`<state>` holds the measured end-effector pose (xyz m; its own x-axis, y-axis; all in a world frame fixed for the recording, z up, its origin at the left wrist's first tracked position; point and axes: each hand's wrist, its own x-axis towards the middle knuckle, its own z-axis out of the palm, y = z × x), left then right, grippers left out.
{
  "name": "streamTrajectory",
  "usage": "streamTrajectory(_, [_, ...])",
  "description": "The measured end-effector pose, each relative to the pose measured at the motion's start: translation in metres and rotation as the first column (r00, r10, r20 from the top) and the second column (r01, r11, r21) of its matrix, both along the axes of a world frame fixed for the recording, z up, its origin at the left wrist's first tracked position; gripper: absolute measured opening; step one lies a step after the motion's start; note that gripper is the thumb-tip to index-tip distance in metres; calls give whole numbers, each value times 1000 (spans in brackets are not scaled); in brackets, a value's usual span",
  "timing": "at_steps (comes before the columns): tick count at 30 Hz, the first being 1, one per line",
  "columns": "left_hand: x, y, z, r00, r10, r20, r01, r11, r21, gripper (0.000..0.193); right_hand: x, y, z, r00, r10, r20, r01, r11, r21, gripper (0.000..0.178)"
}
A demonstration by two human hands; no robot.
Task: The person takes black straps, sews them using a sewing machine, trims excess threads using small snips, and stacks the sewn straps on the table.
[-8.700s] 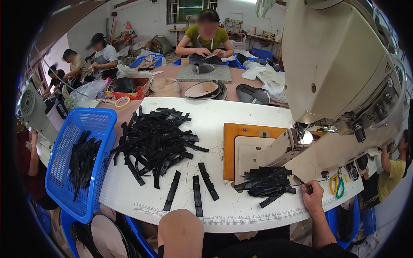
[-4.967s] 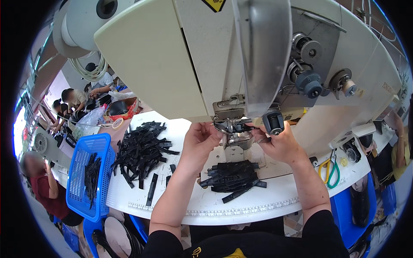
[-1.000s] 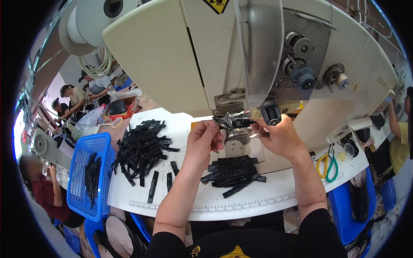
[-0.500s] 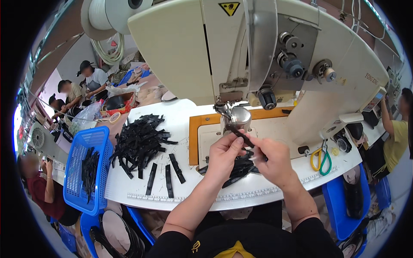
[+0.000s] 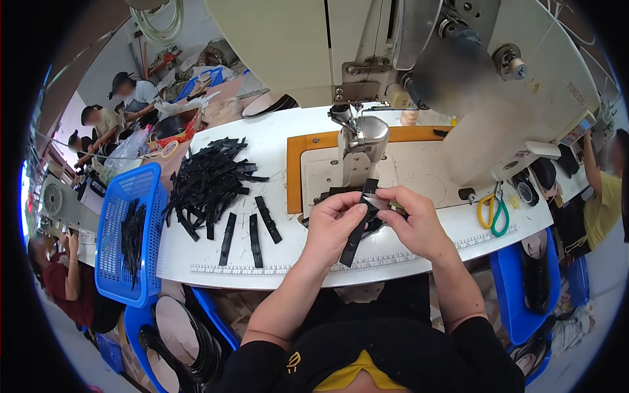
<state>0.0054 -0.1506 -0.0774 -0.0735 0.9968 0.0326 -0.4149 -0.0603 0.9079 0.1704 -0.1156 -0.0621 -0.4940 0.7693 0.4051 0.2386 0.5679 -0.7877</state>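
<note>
In front of the sewing machine's metal post (image 5: 363, 147), my left hand (image 5: 333, 226) pinches a black strip (image 5: 354, 242) between thumb and fingers. The strip slants from above my fingertips down toward the table's front edge. My right hand (image 5: 419, 223) is closed on a small pointed metal tool, apparently thread snips (image 5: 376, 202), whose blade lies against the strip. A greenish part shows by my right fingers. More black strips lie behind my hands at the foot of the post, partly hidden. Three separate strips (image 5: 254, 241) lie on the white table to the left.
A heap of black strips (image 5: 209, 180) covers the table's left side, beside a blue basket (image 5: 157, 249) holding more. Yellow-and-green-handled scissors (image 5: 493, 213) lie at right. The machine head (image 5: 275, 46) overhangs the table (image 5: 196, 259). Blue bins with shoe parts stand below; people work on both sides.
Both hands have moved off the post. The strip now hangs lengthwise from my left fingers, and the metal blade in my right hand shows clearly against it. My view has tilted down.
</note>
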Motion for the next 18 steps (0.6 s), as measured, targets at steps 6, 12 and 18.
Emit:
streamTrajectory(6, [-17, 6, -9, 856, 215, -471, -58, 944, 325, 17, 15, 8, -22, 956, -167, -242, 134, 980, -146, 26])
streamTrajectory(12, [-22, 42, -14, 363, 488, -794, 12, 849, 528, 23, 50, 50, -57, 881, -381, -279, 363, 924, -116, 34])
streamTrajectory(18, [-47, 70, -45, 448, 506, -737, -312, 861, 402, 21, 83, 72, -95, 720, -636, 278, 574, 771, 276, 33])
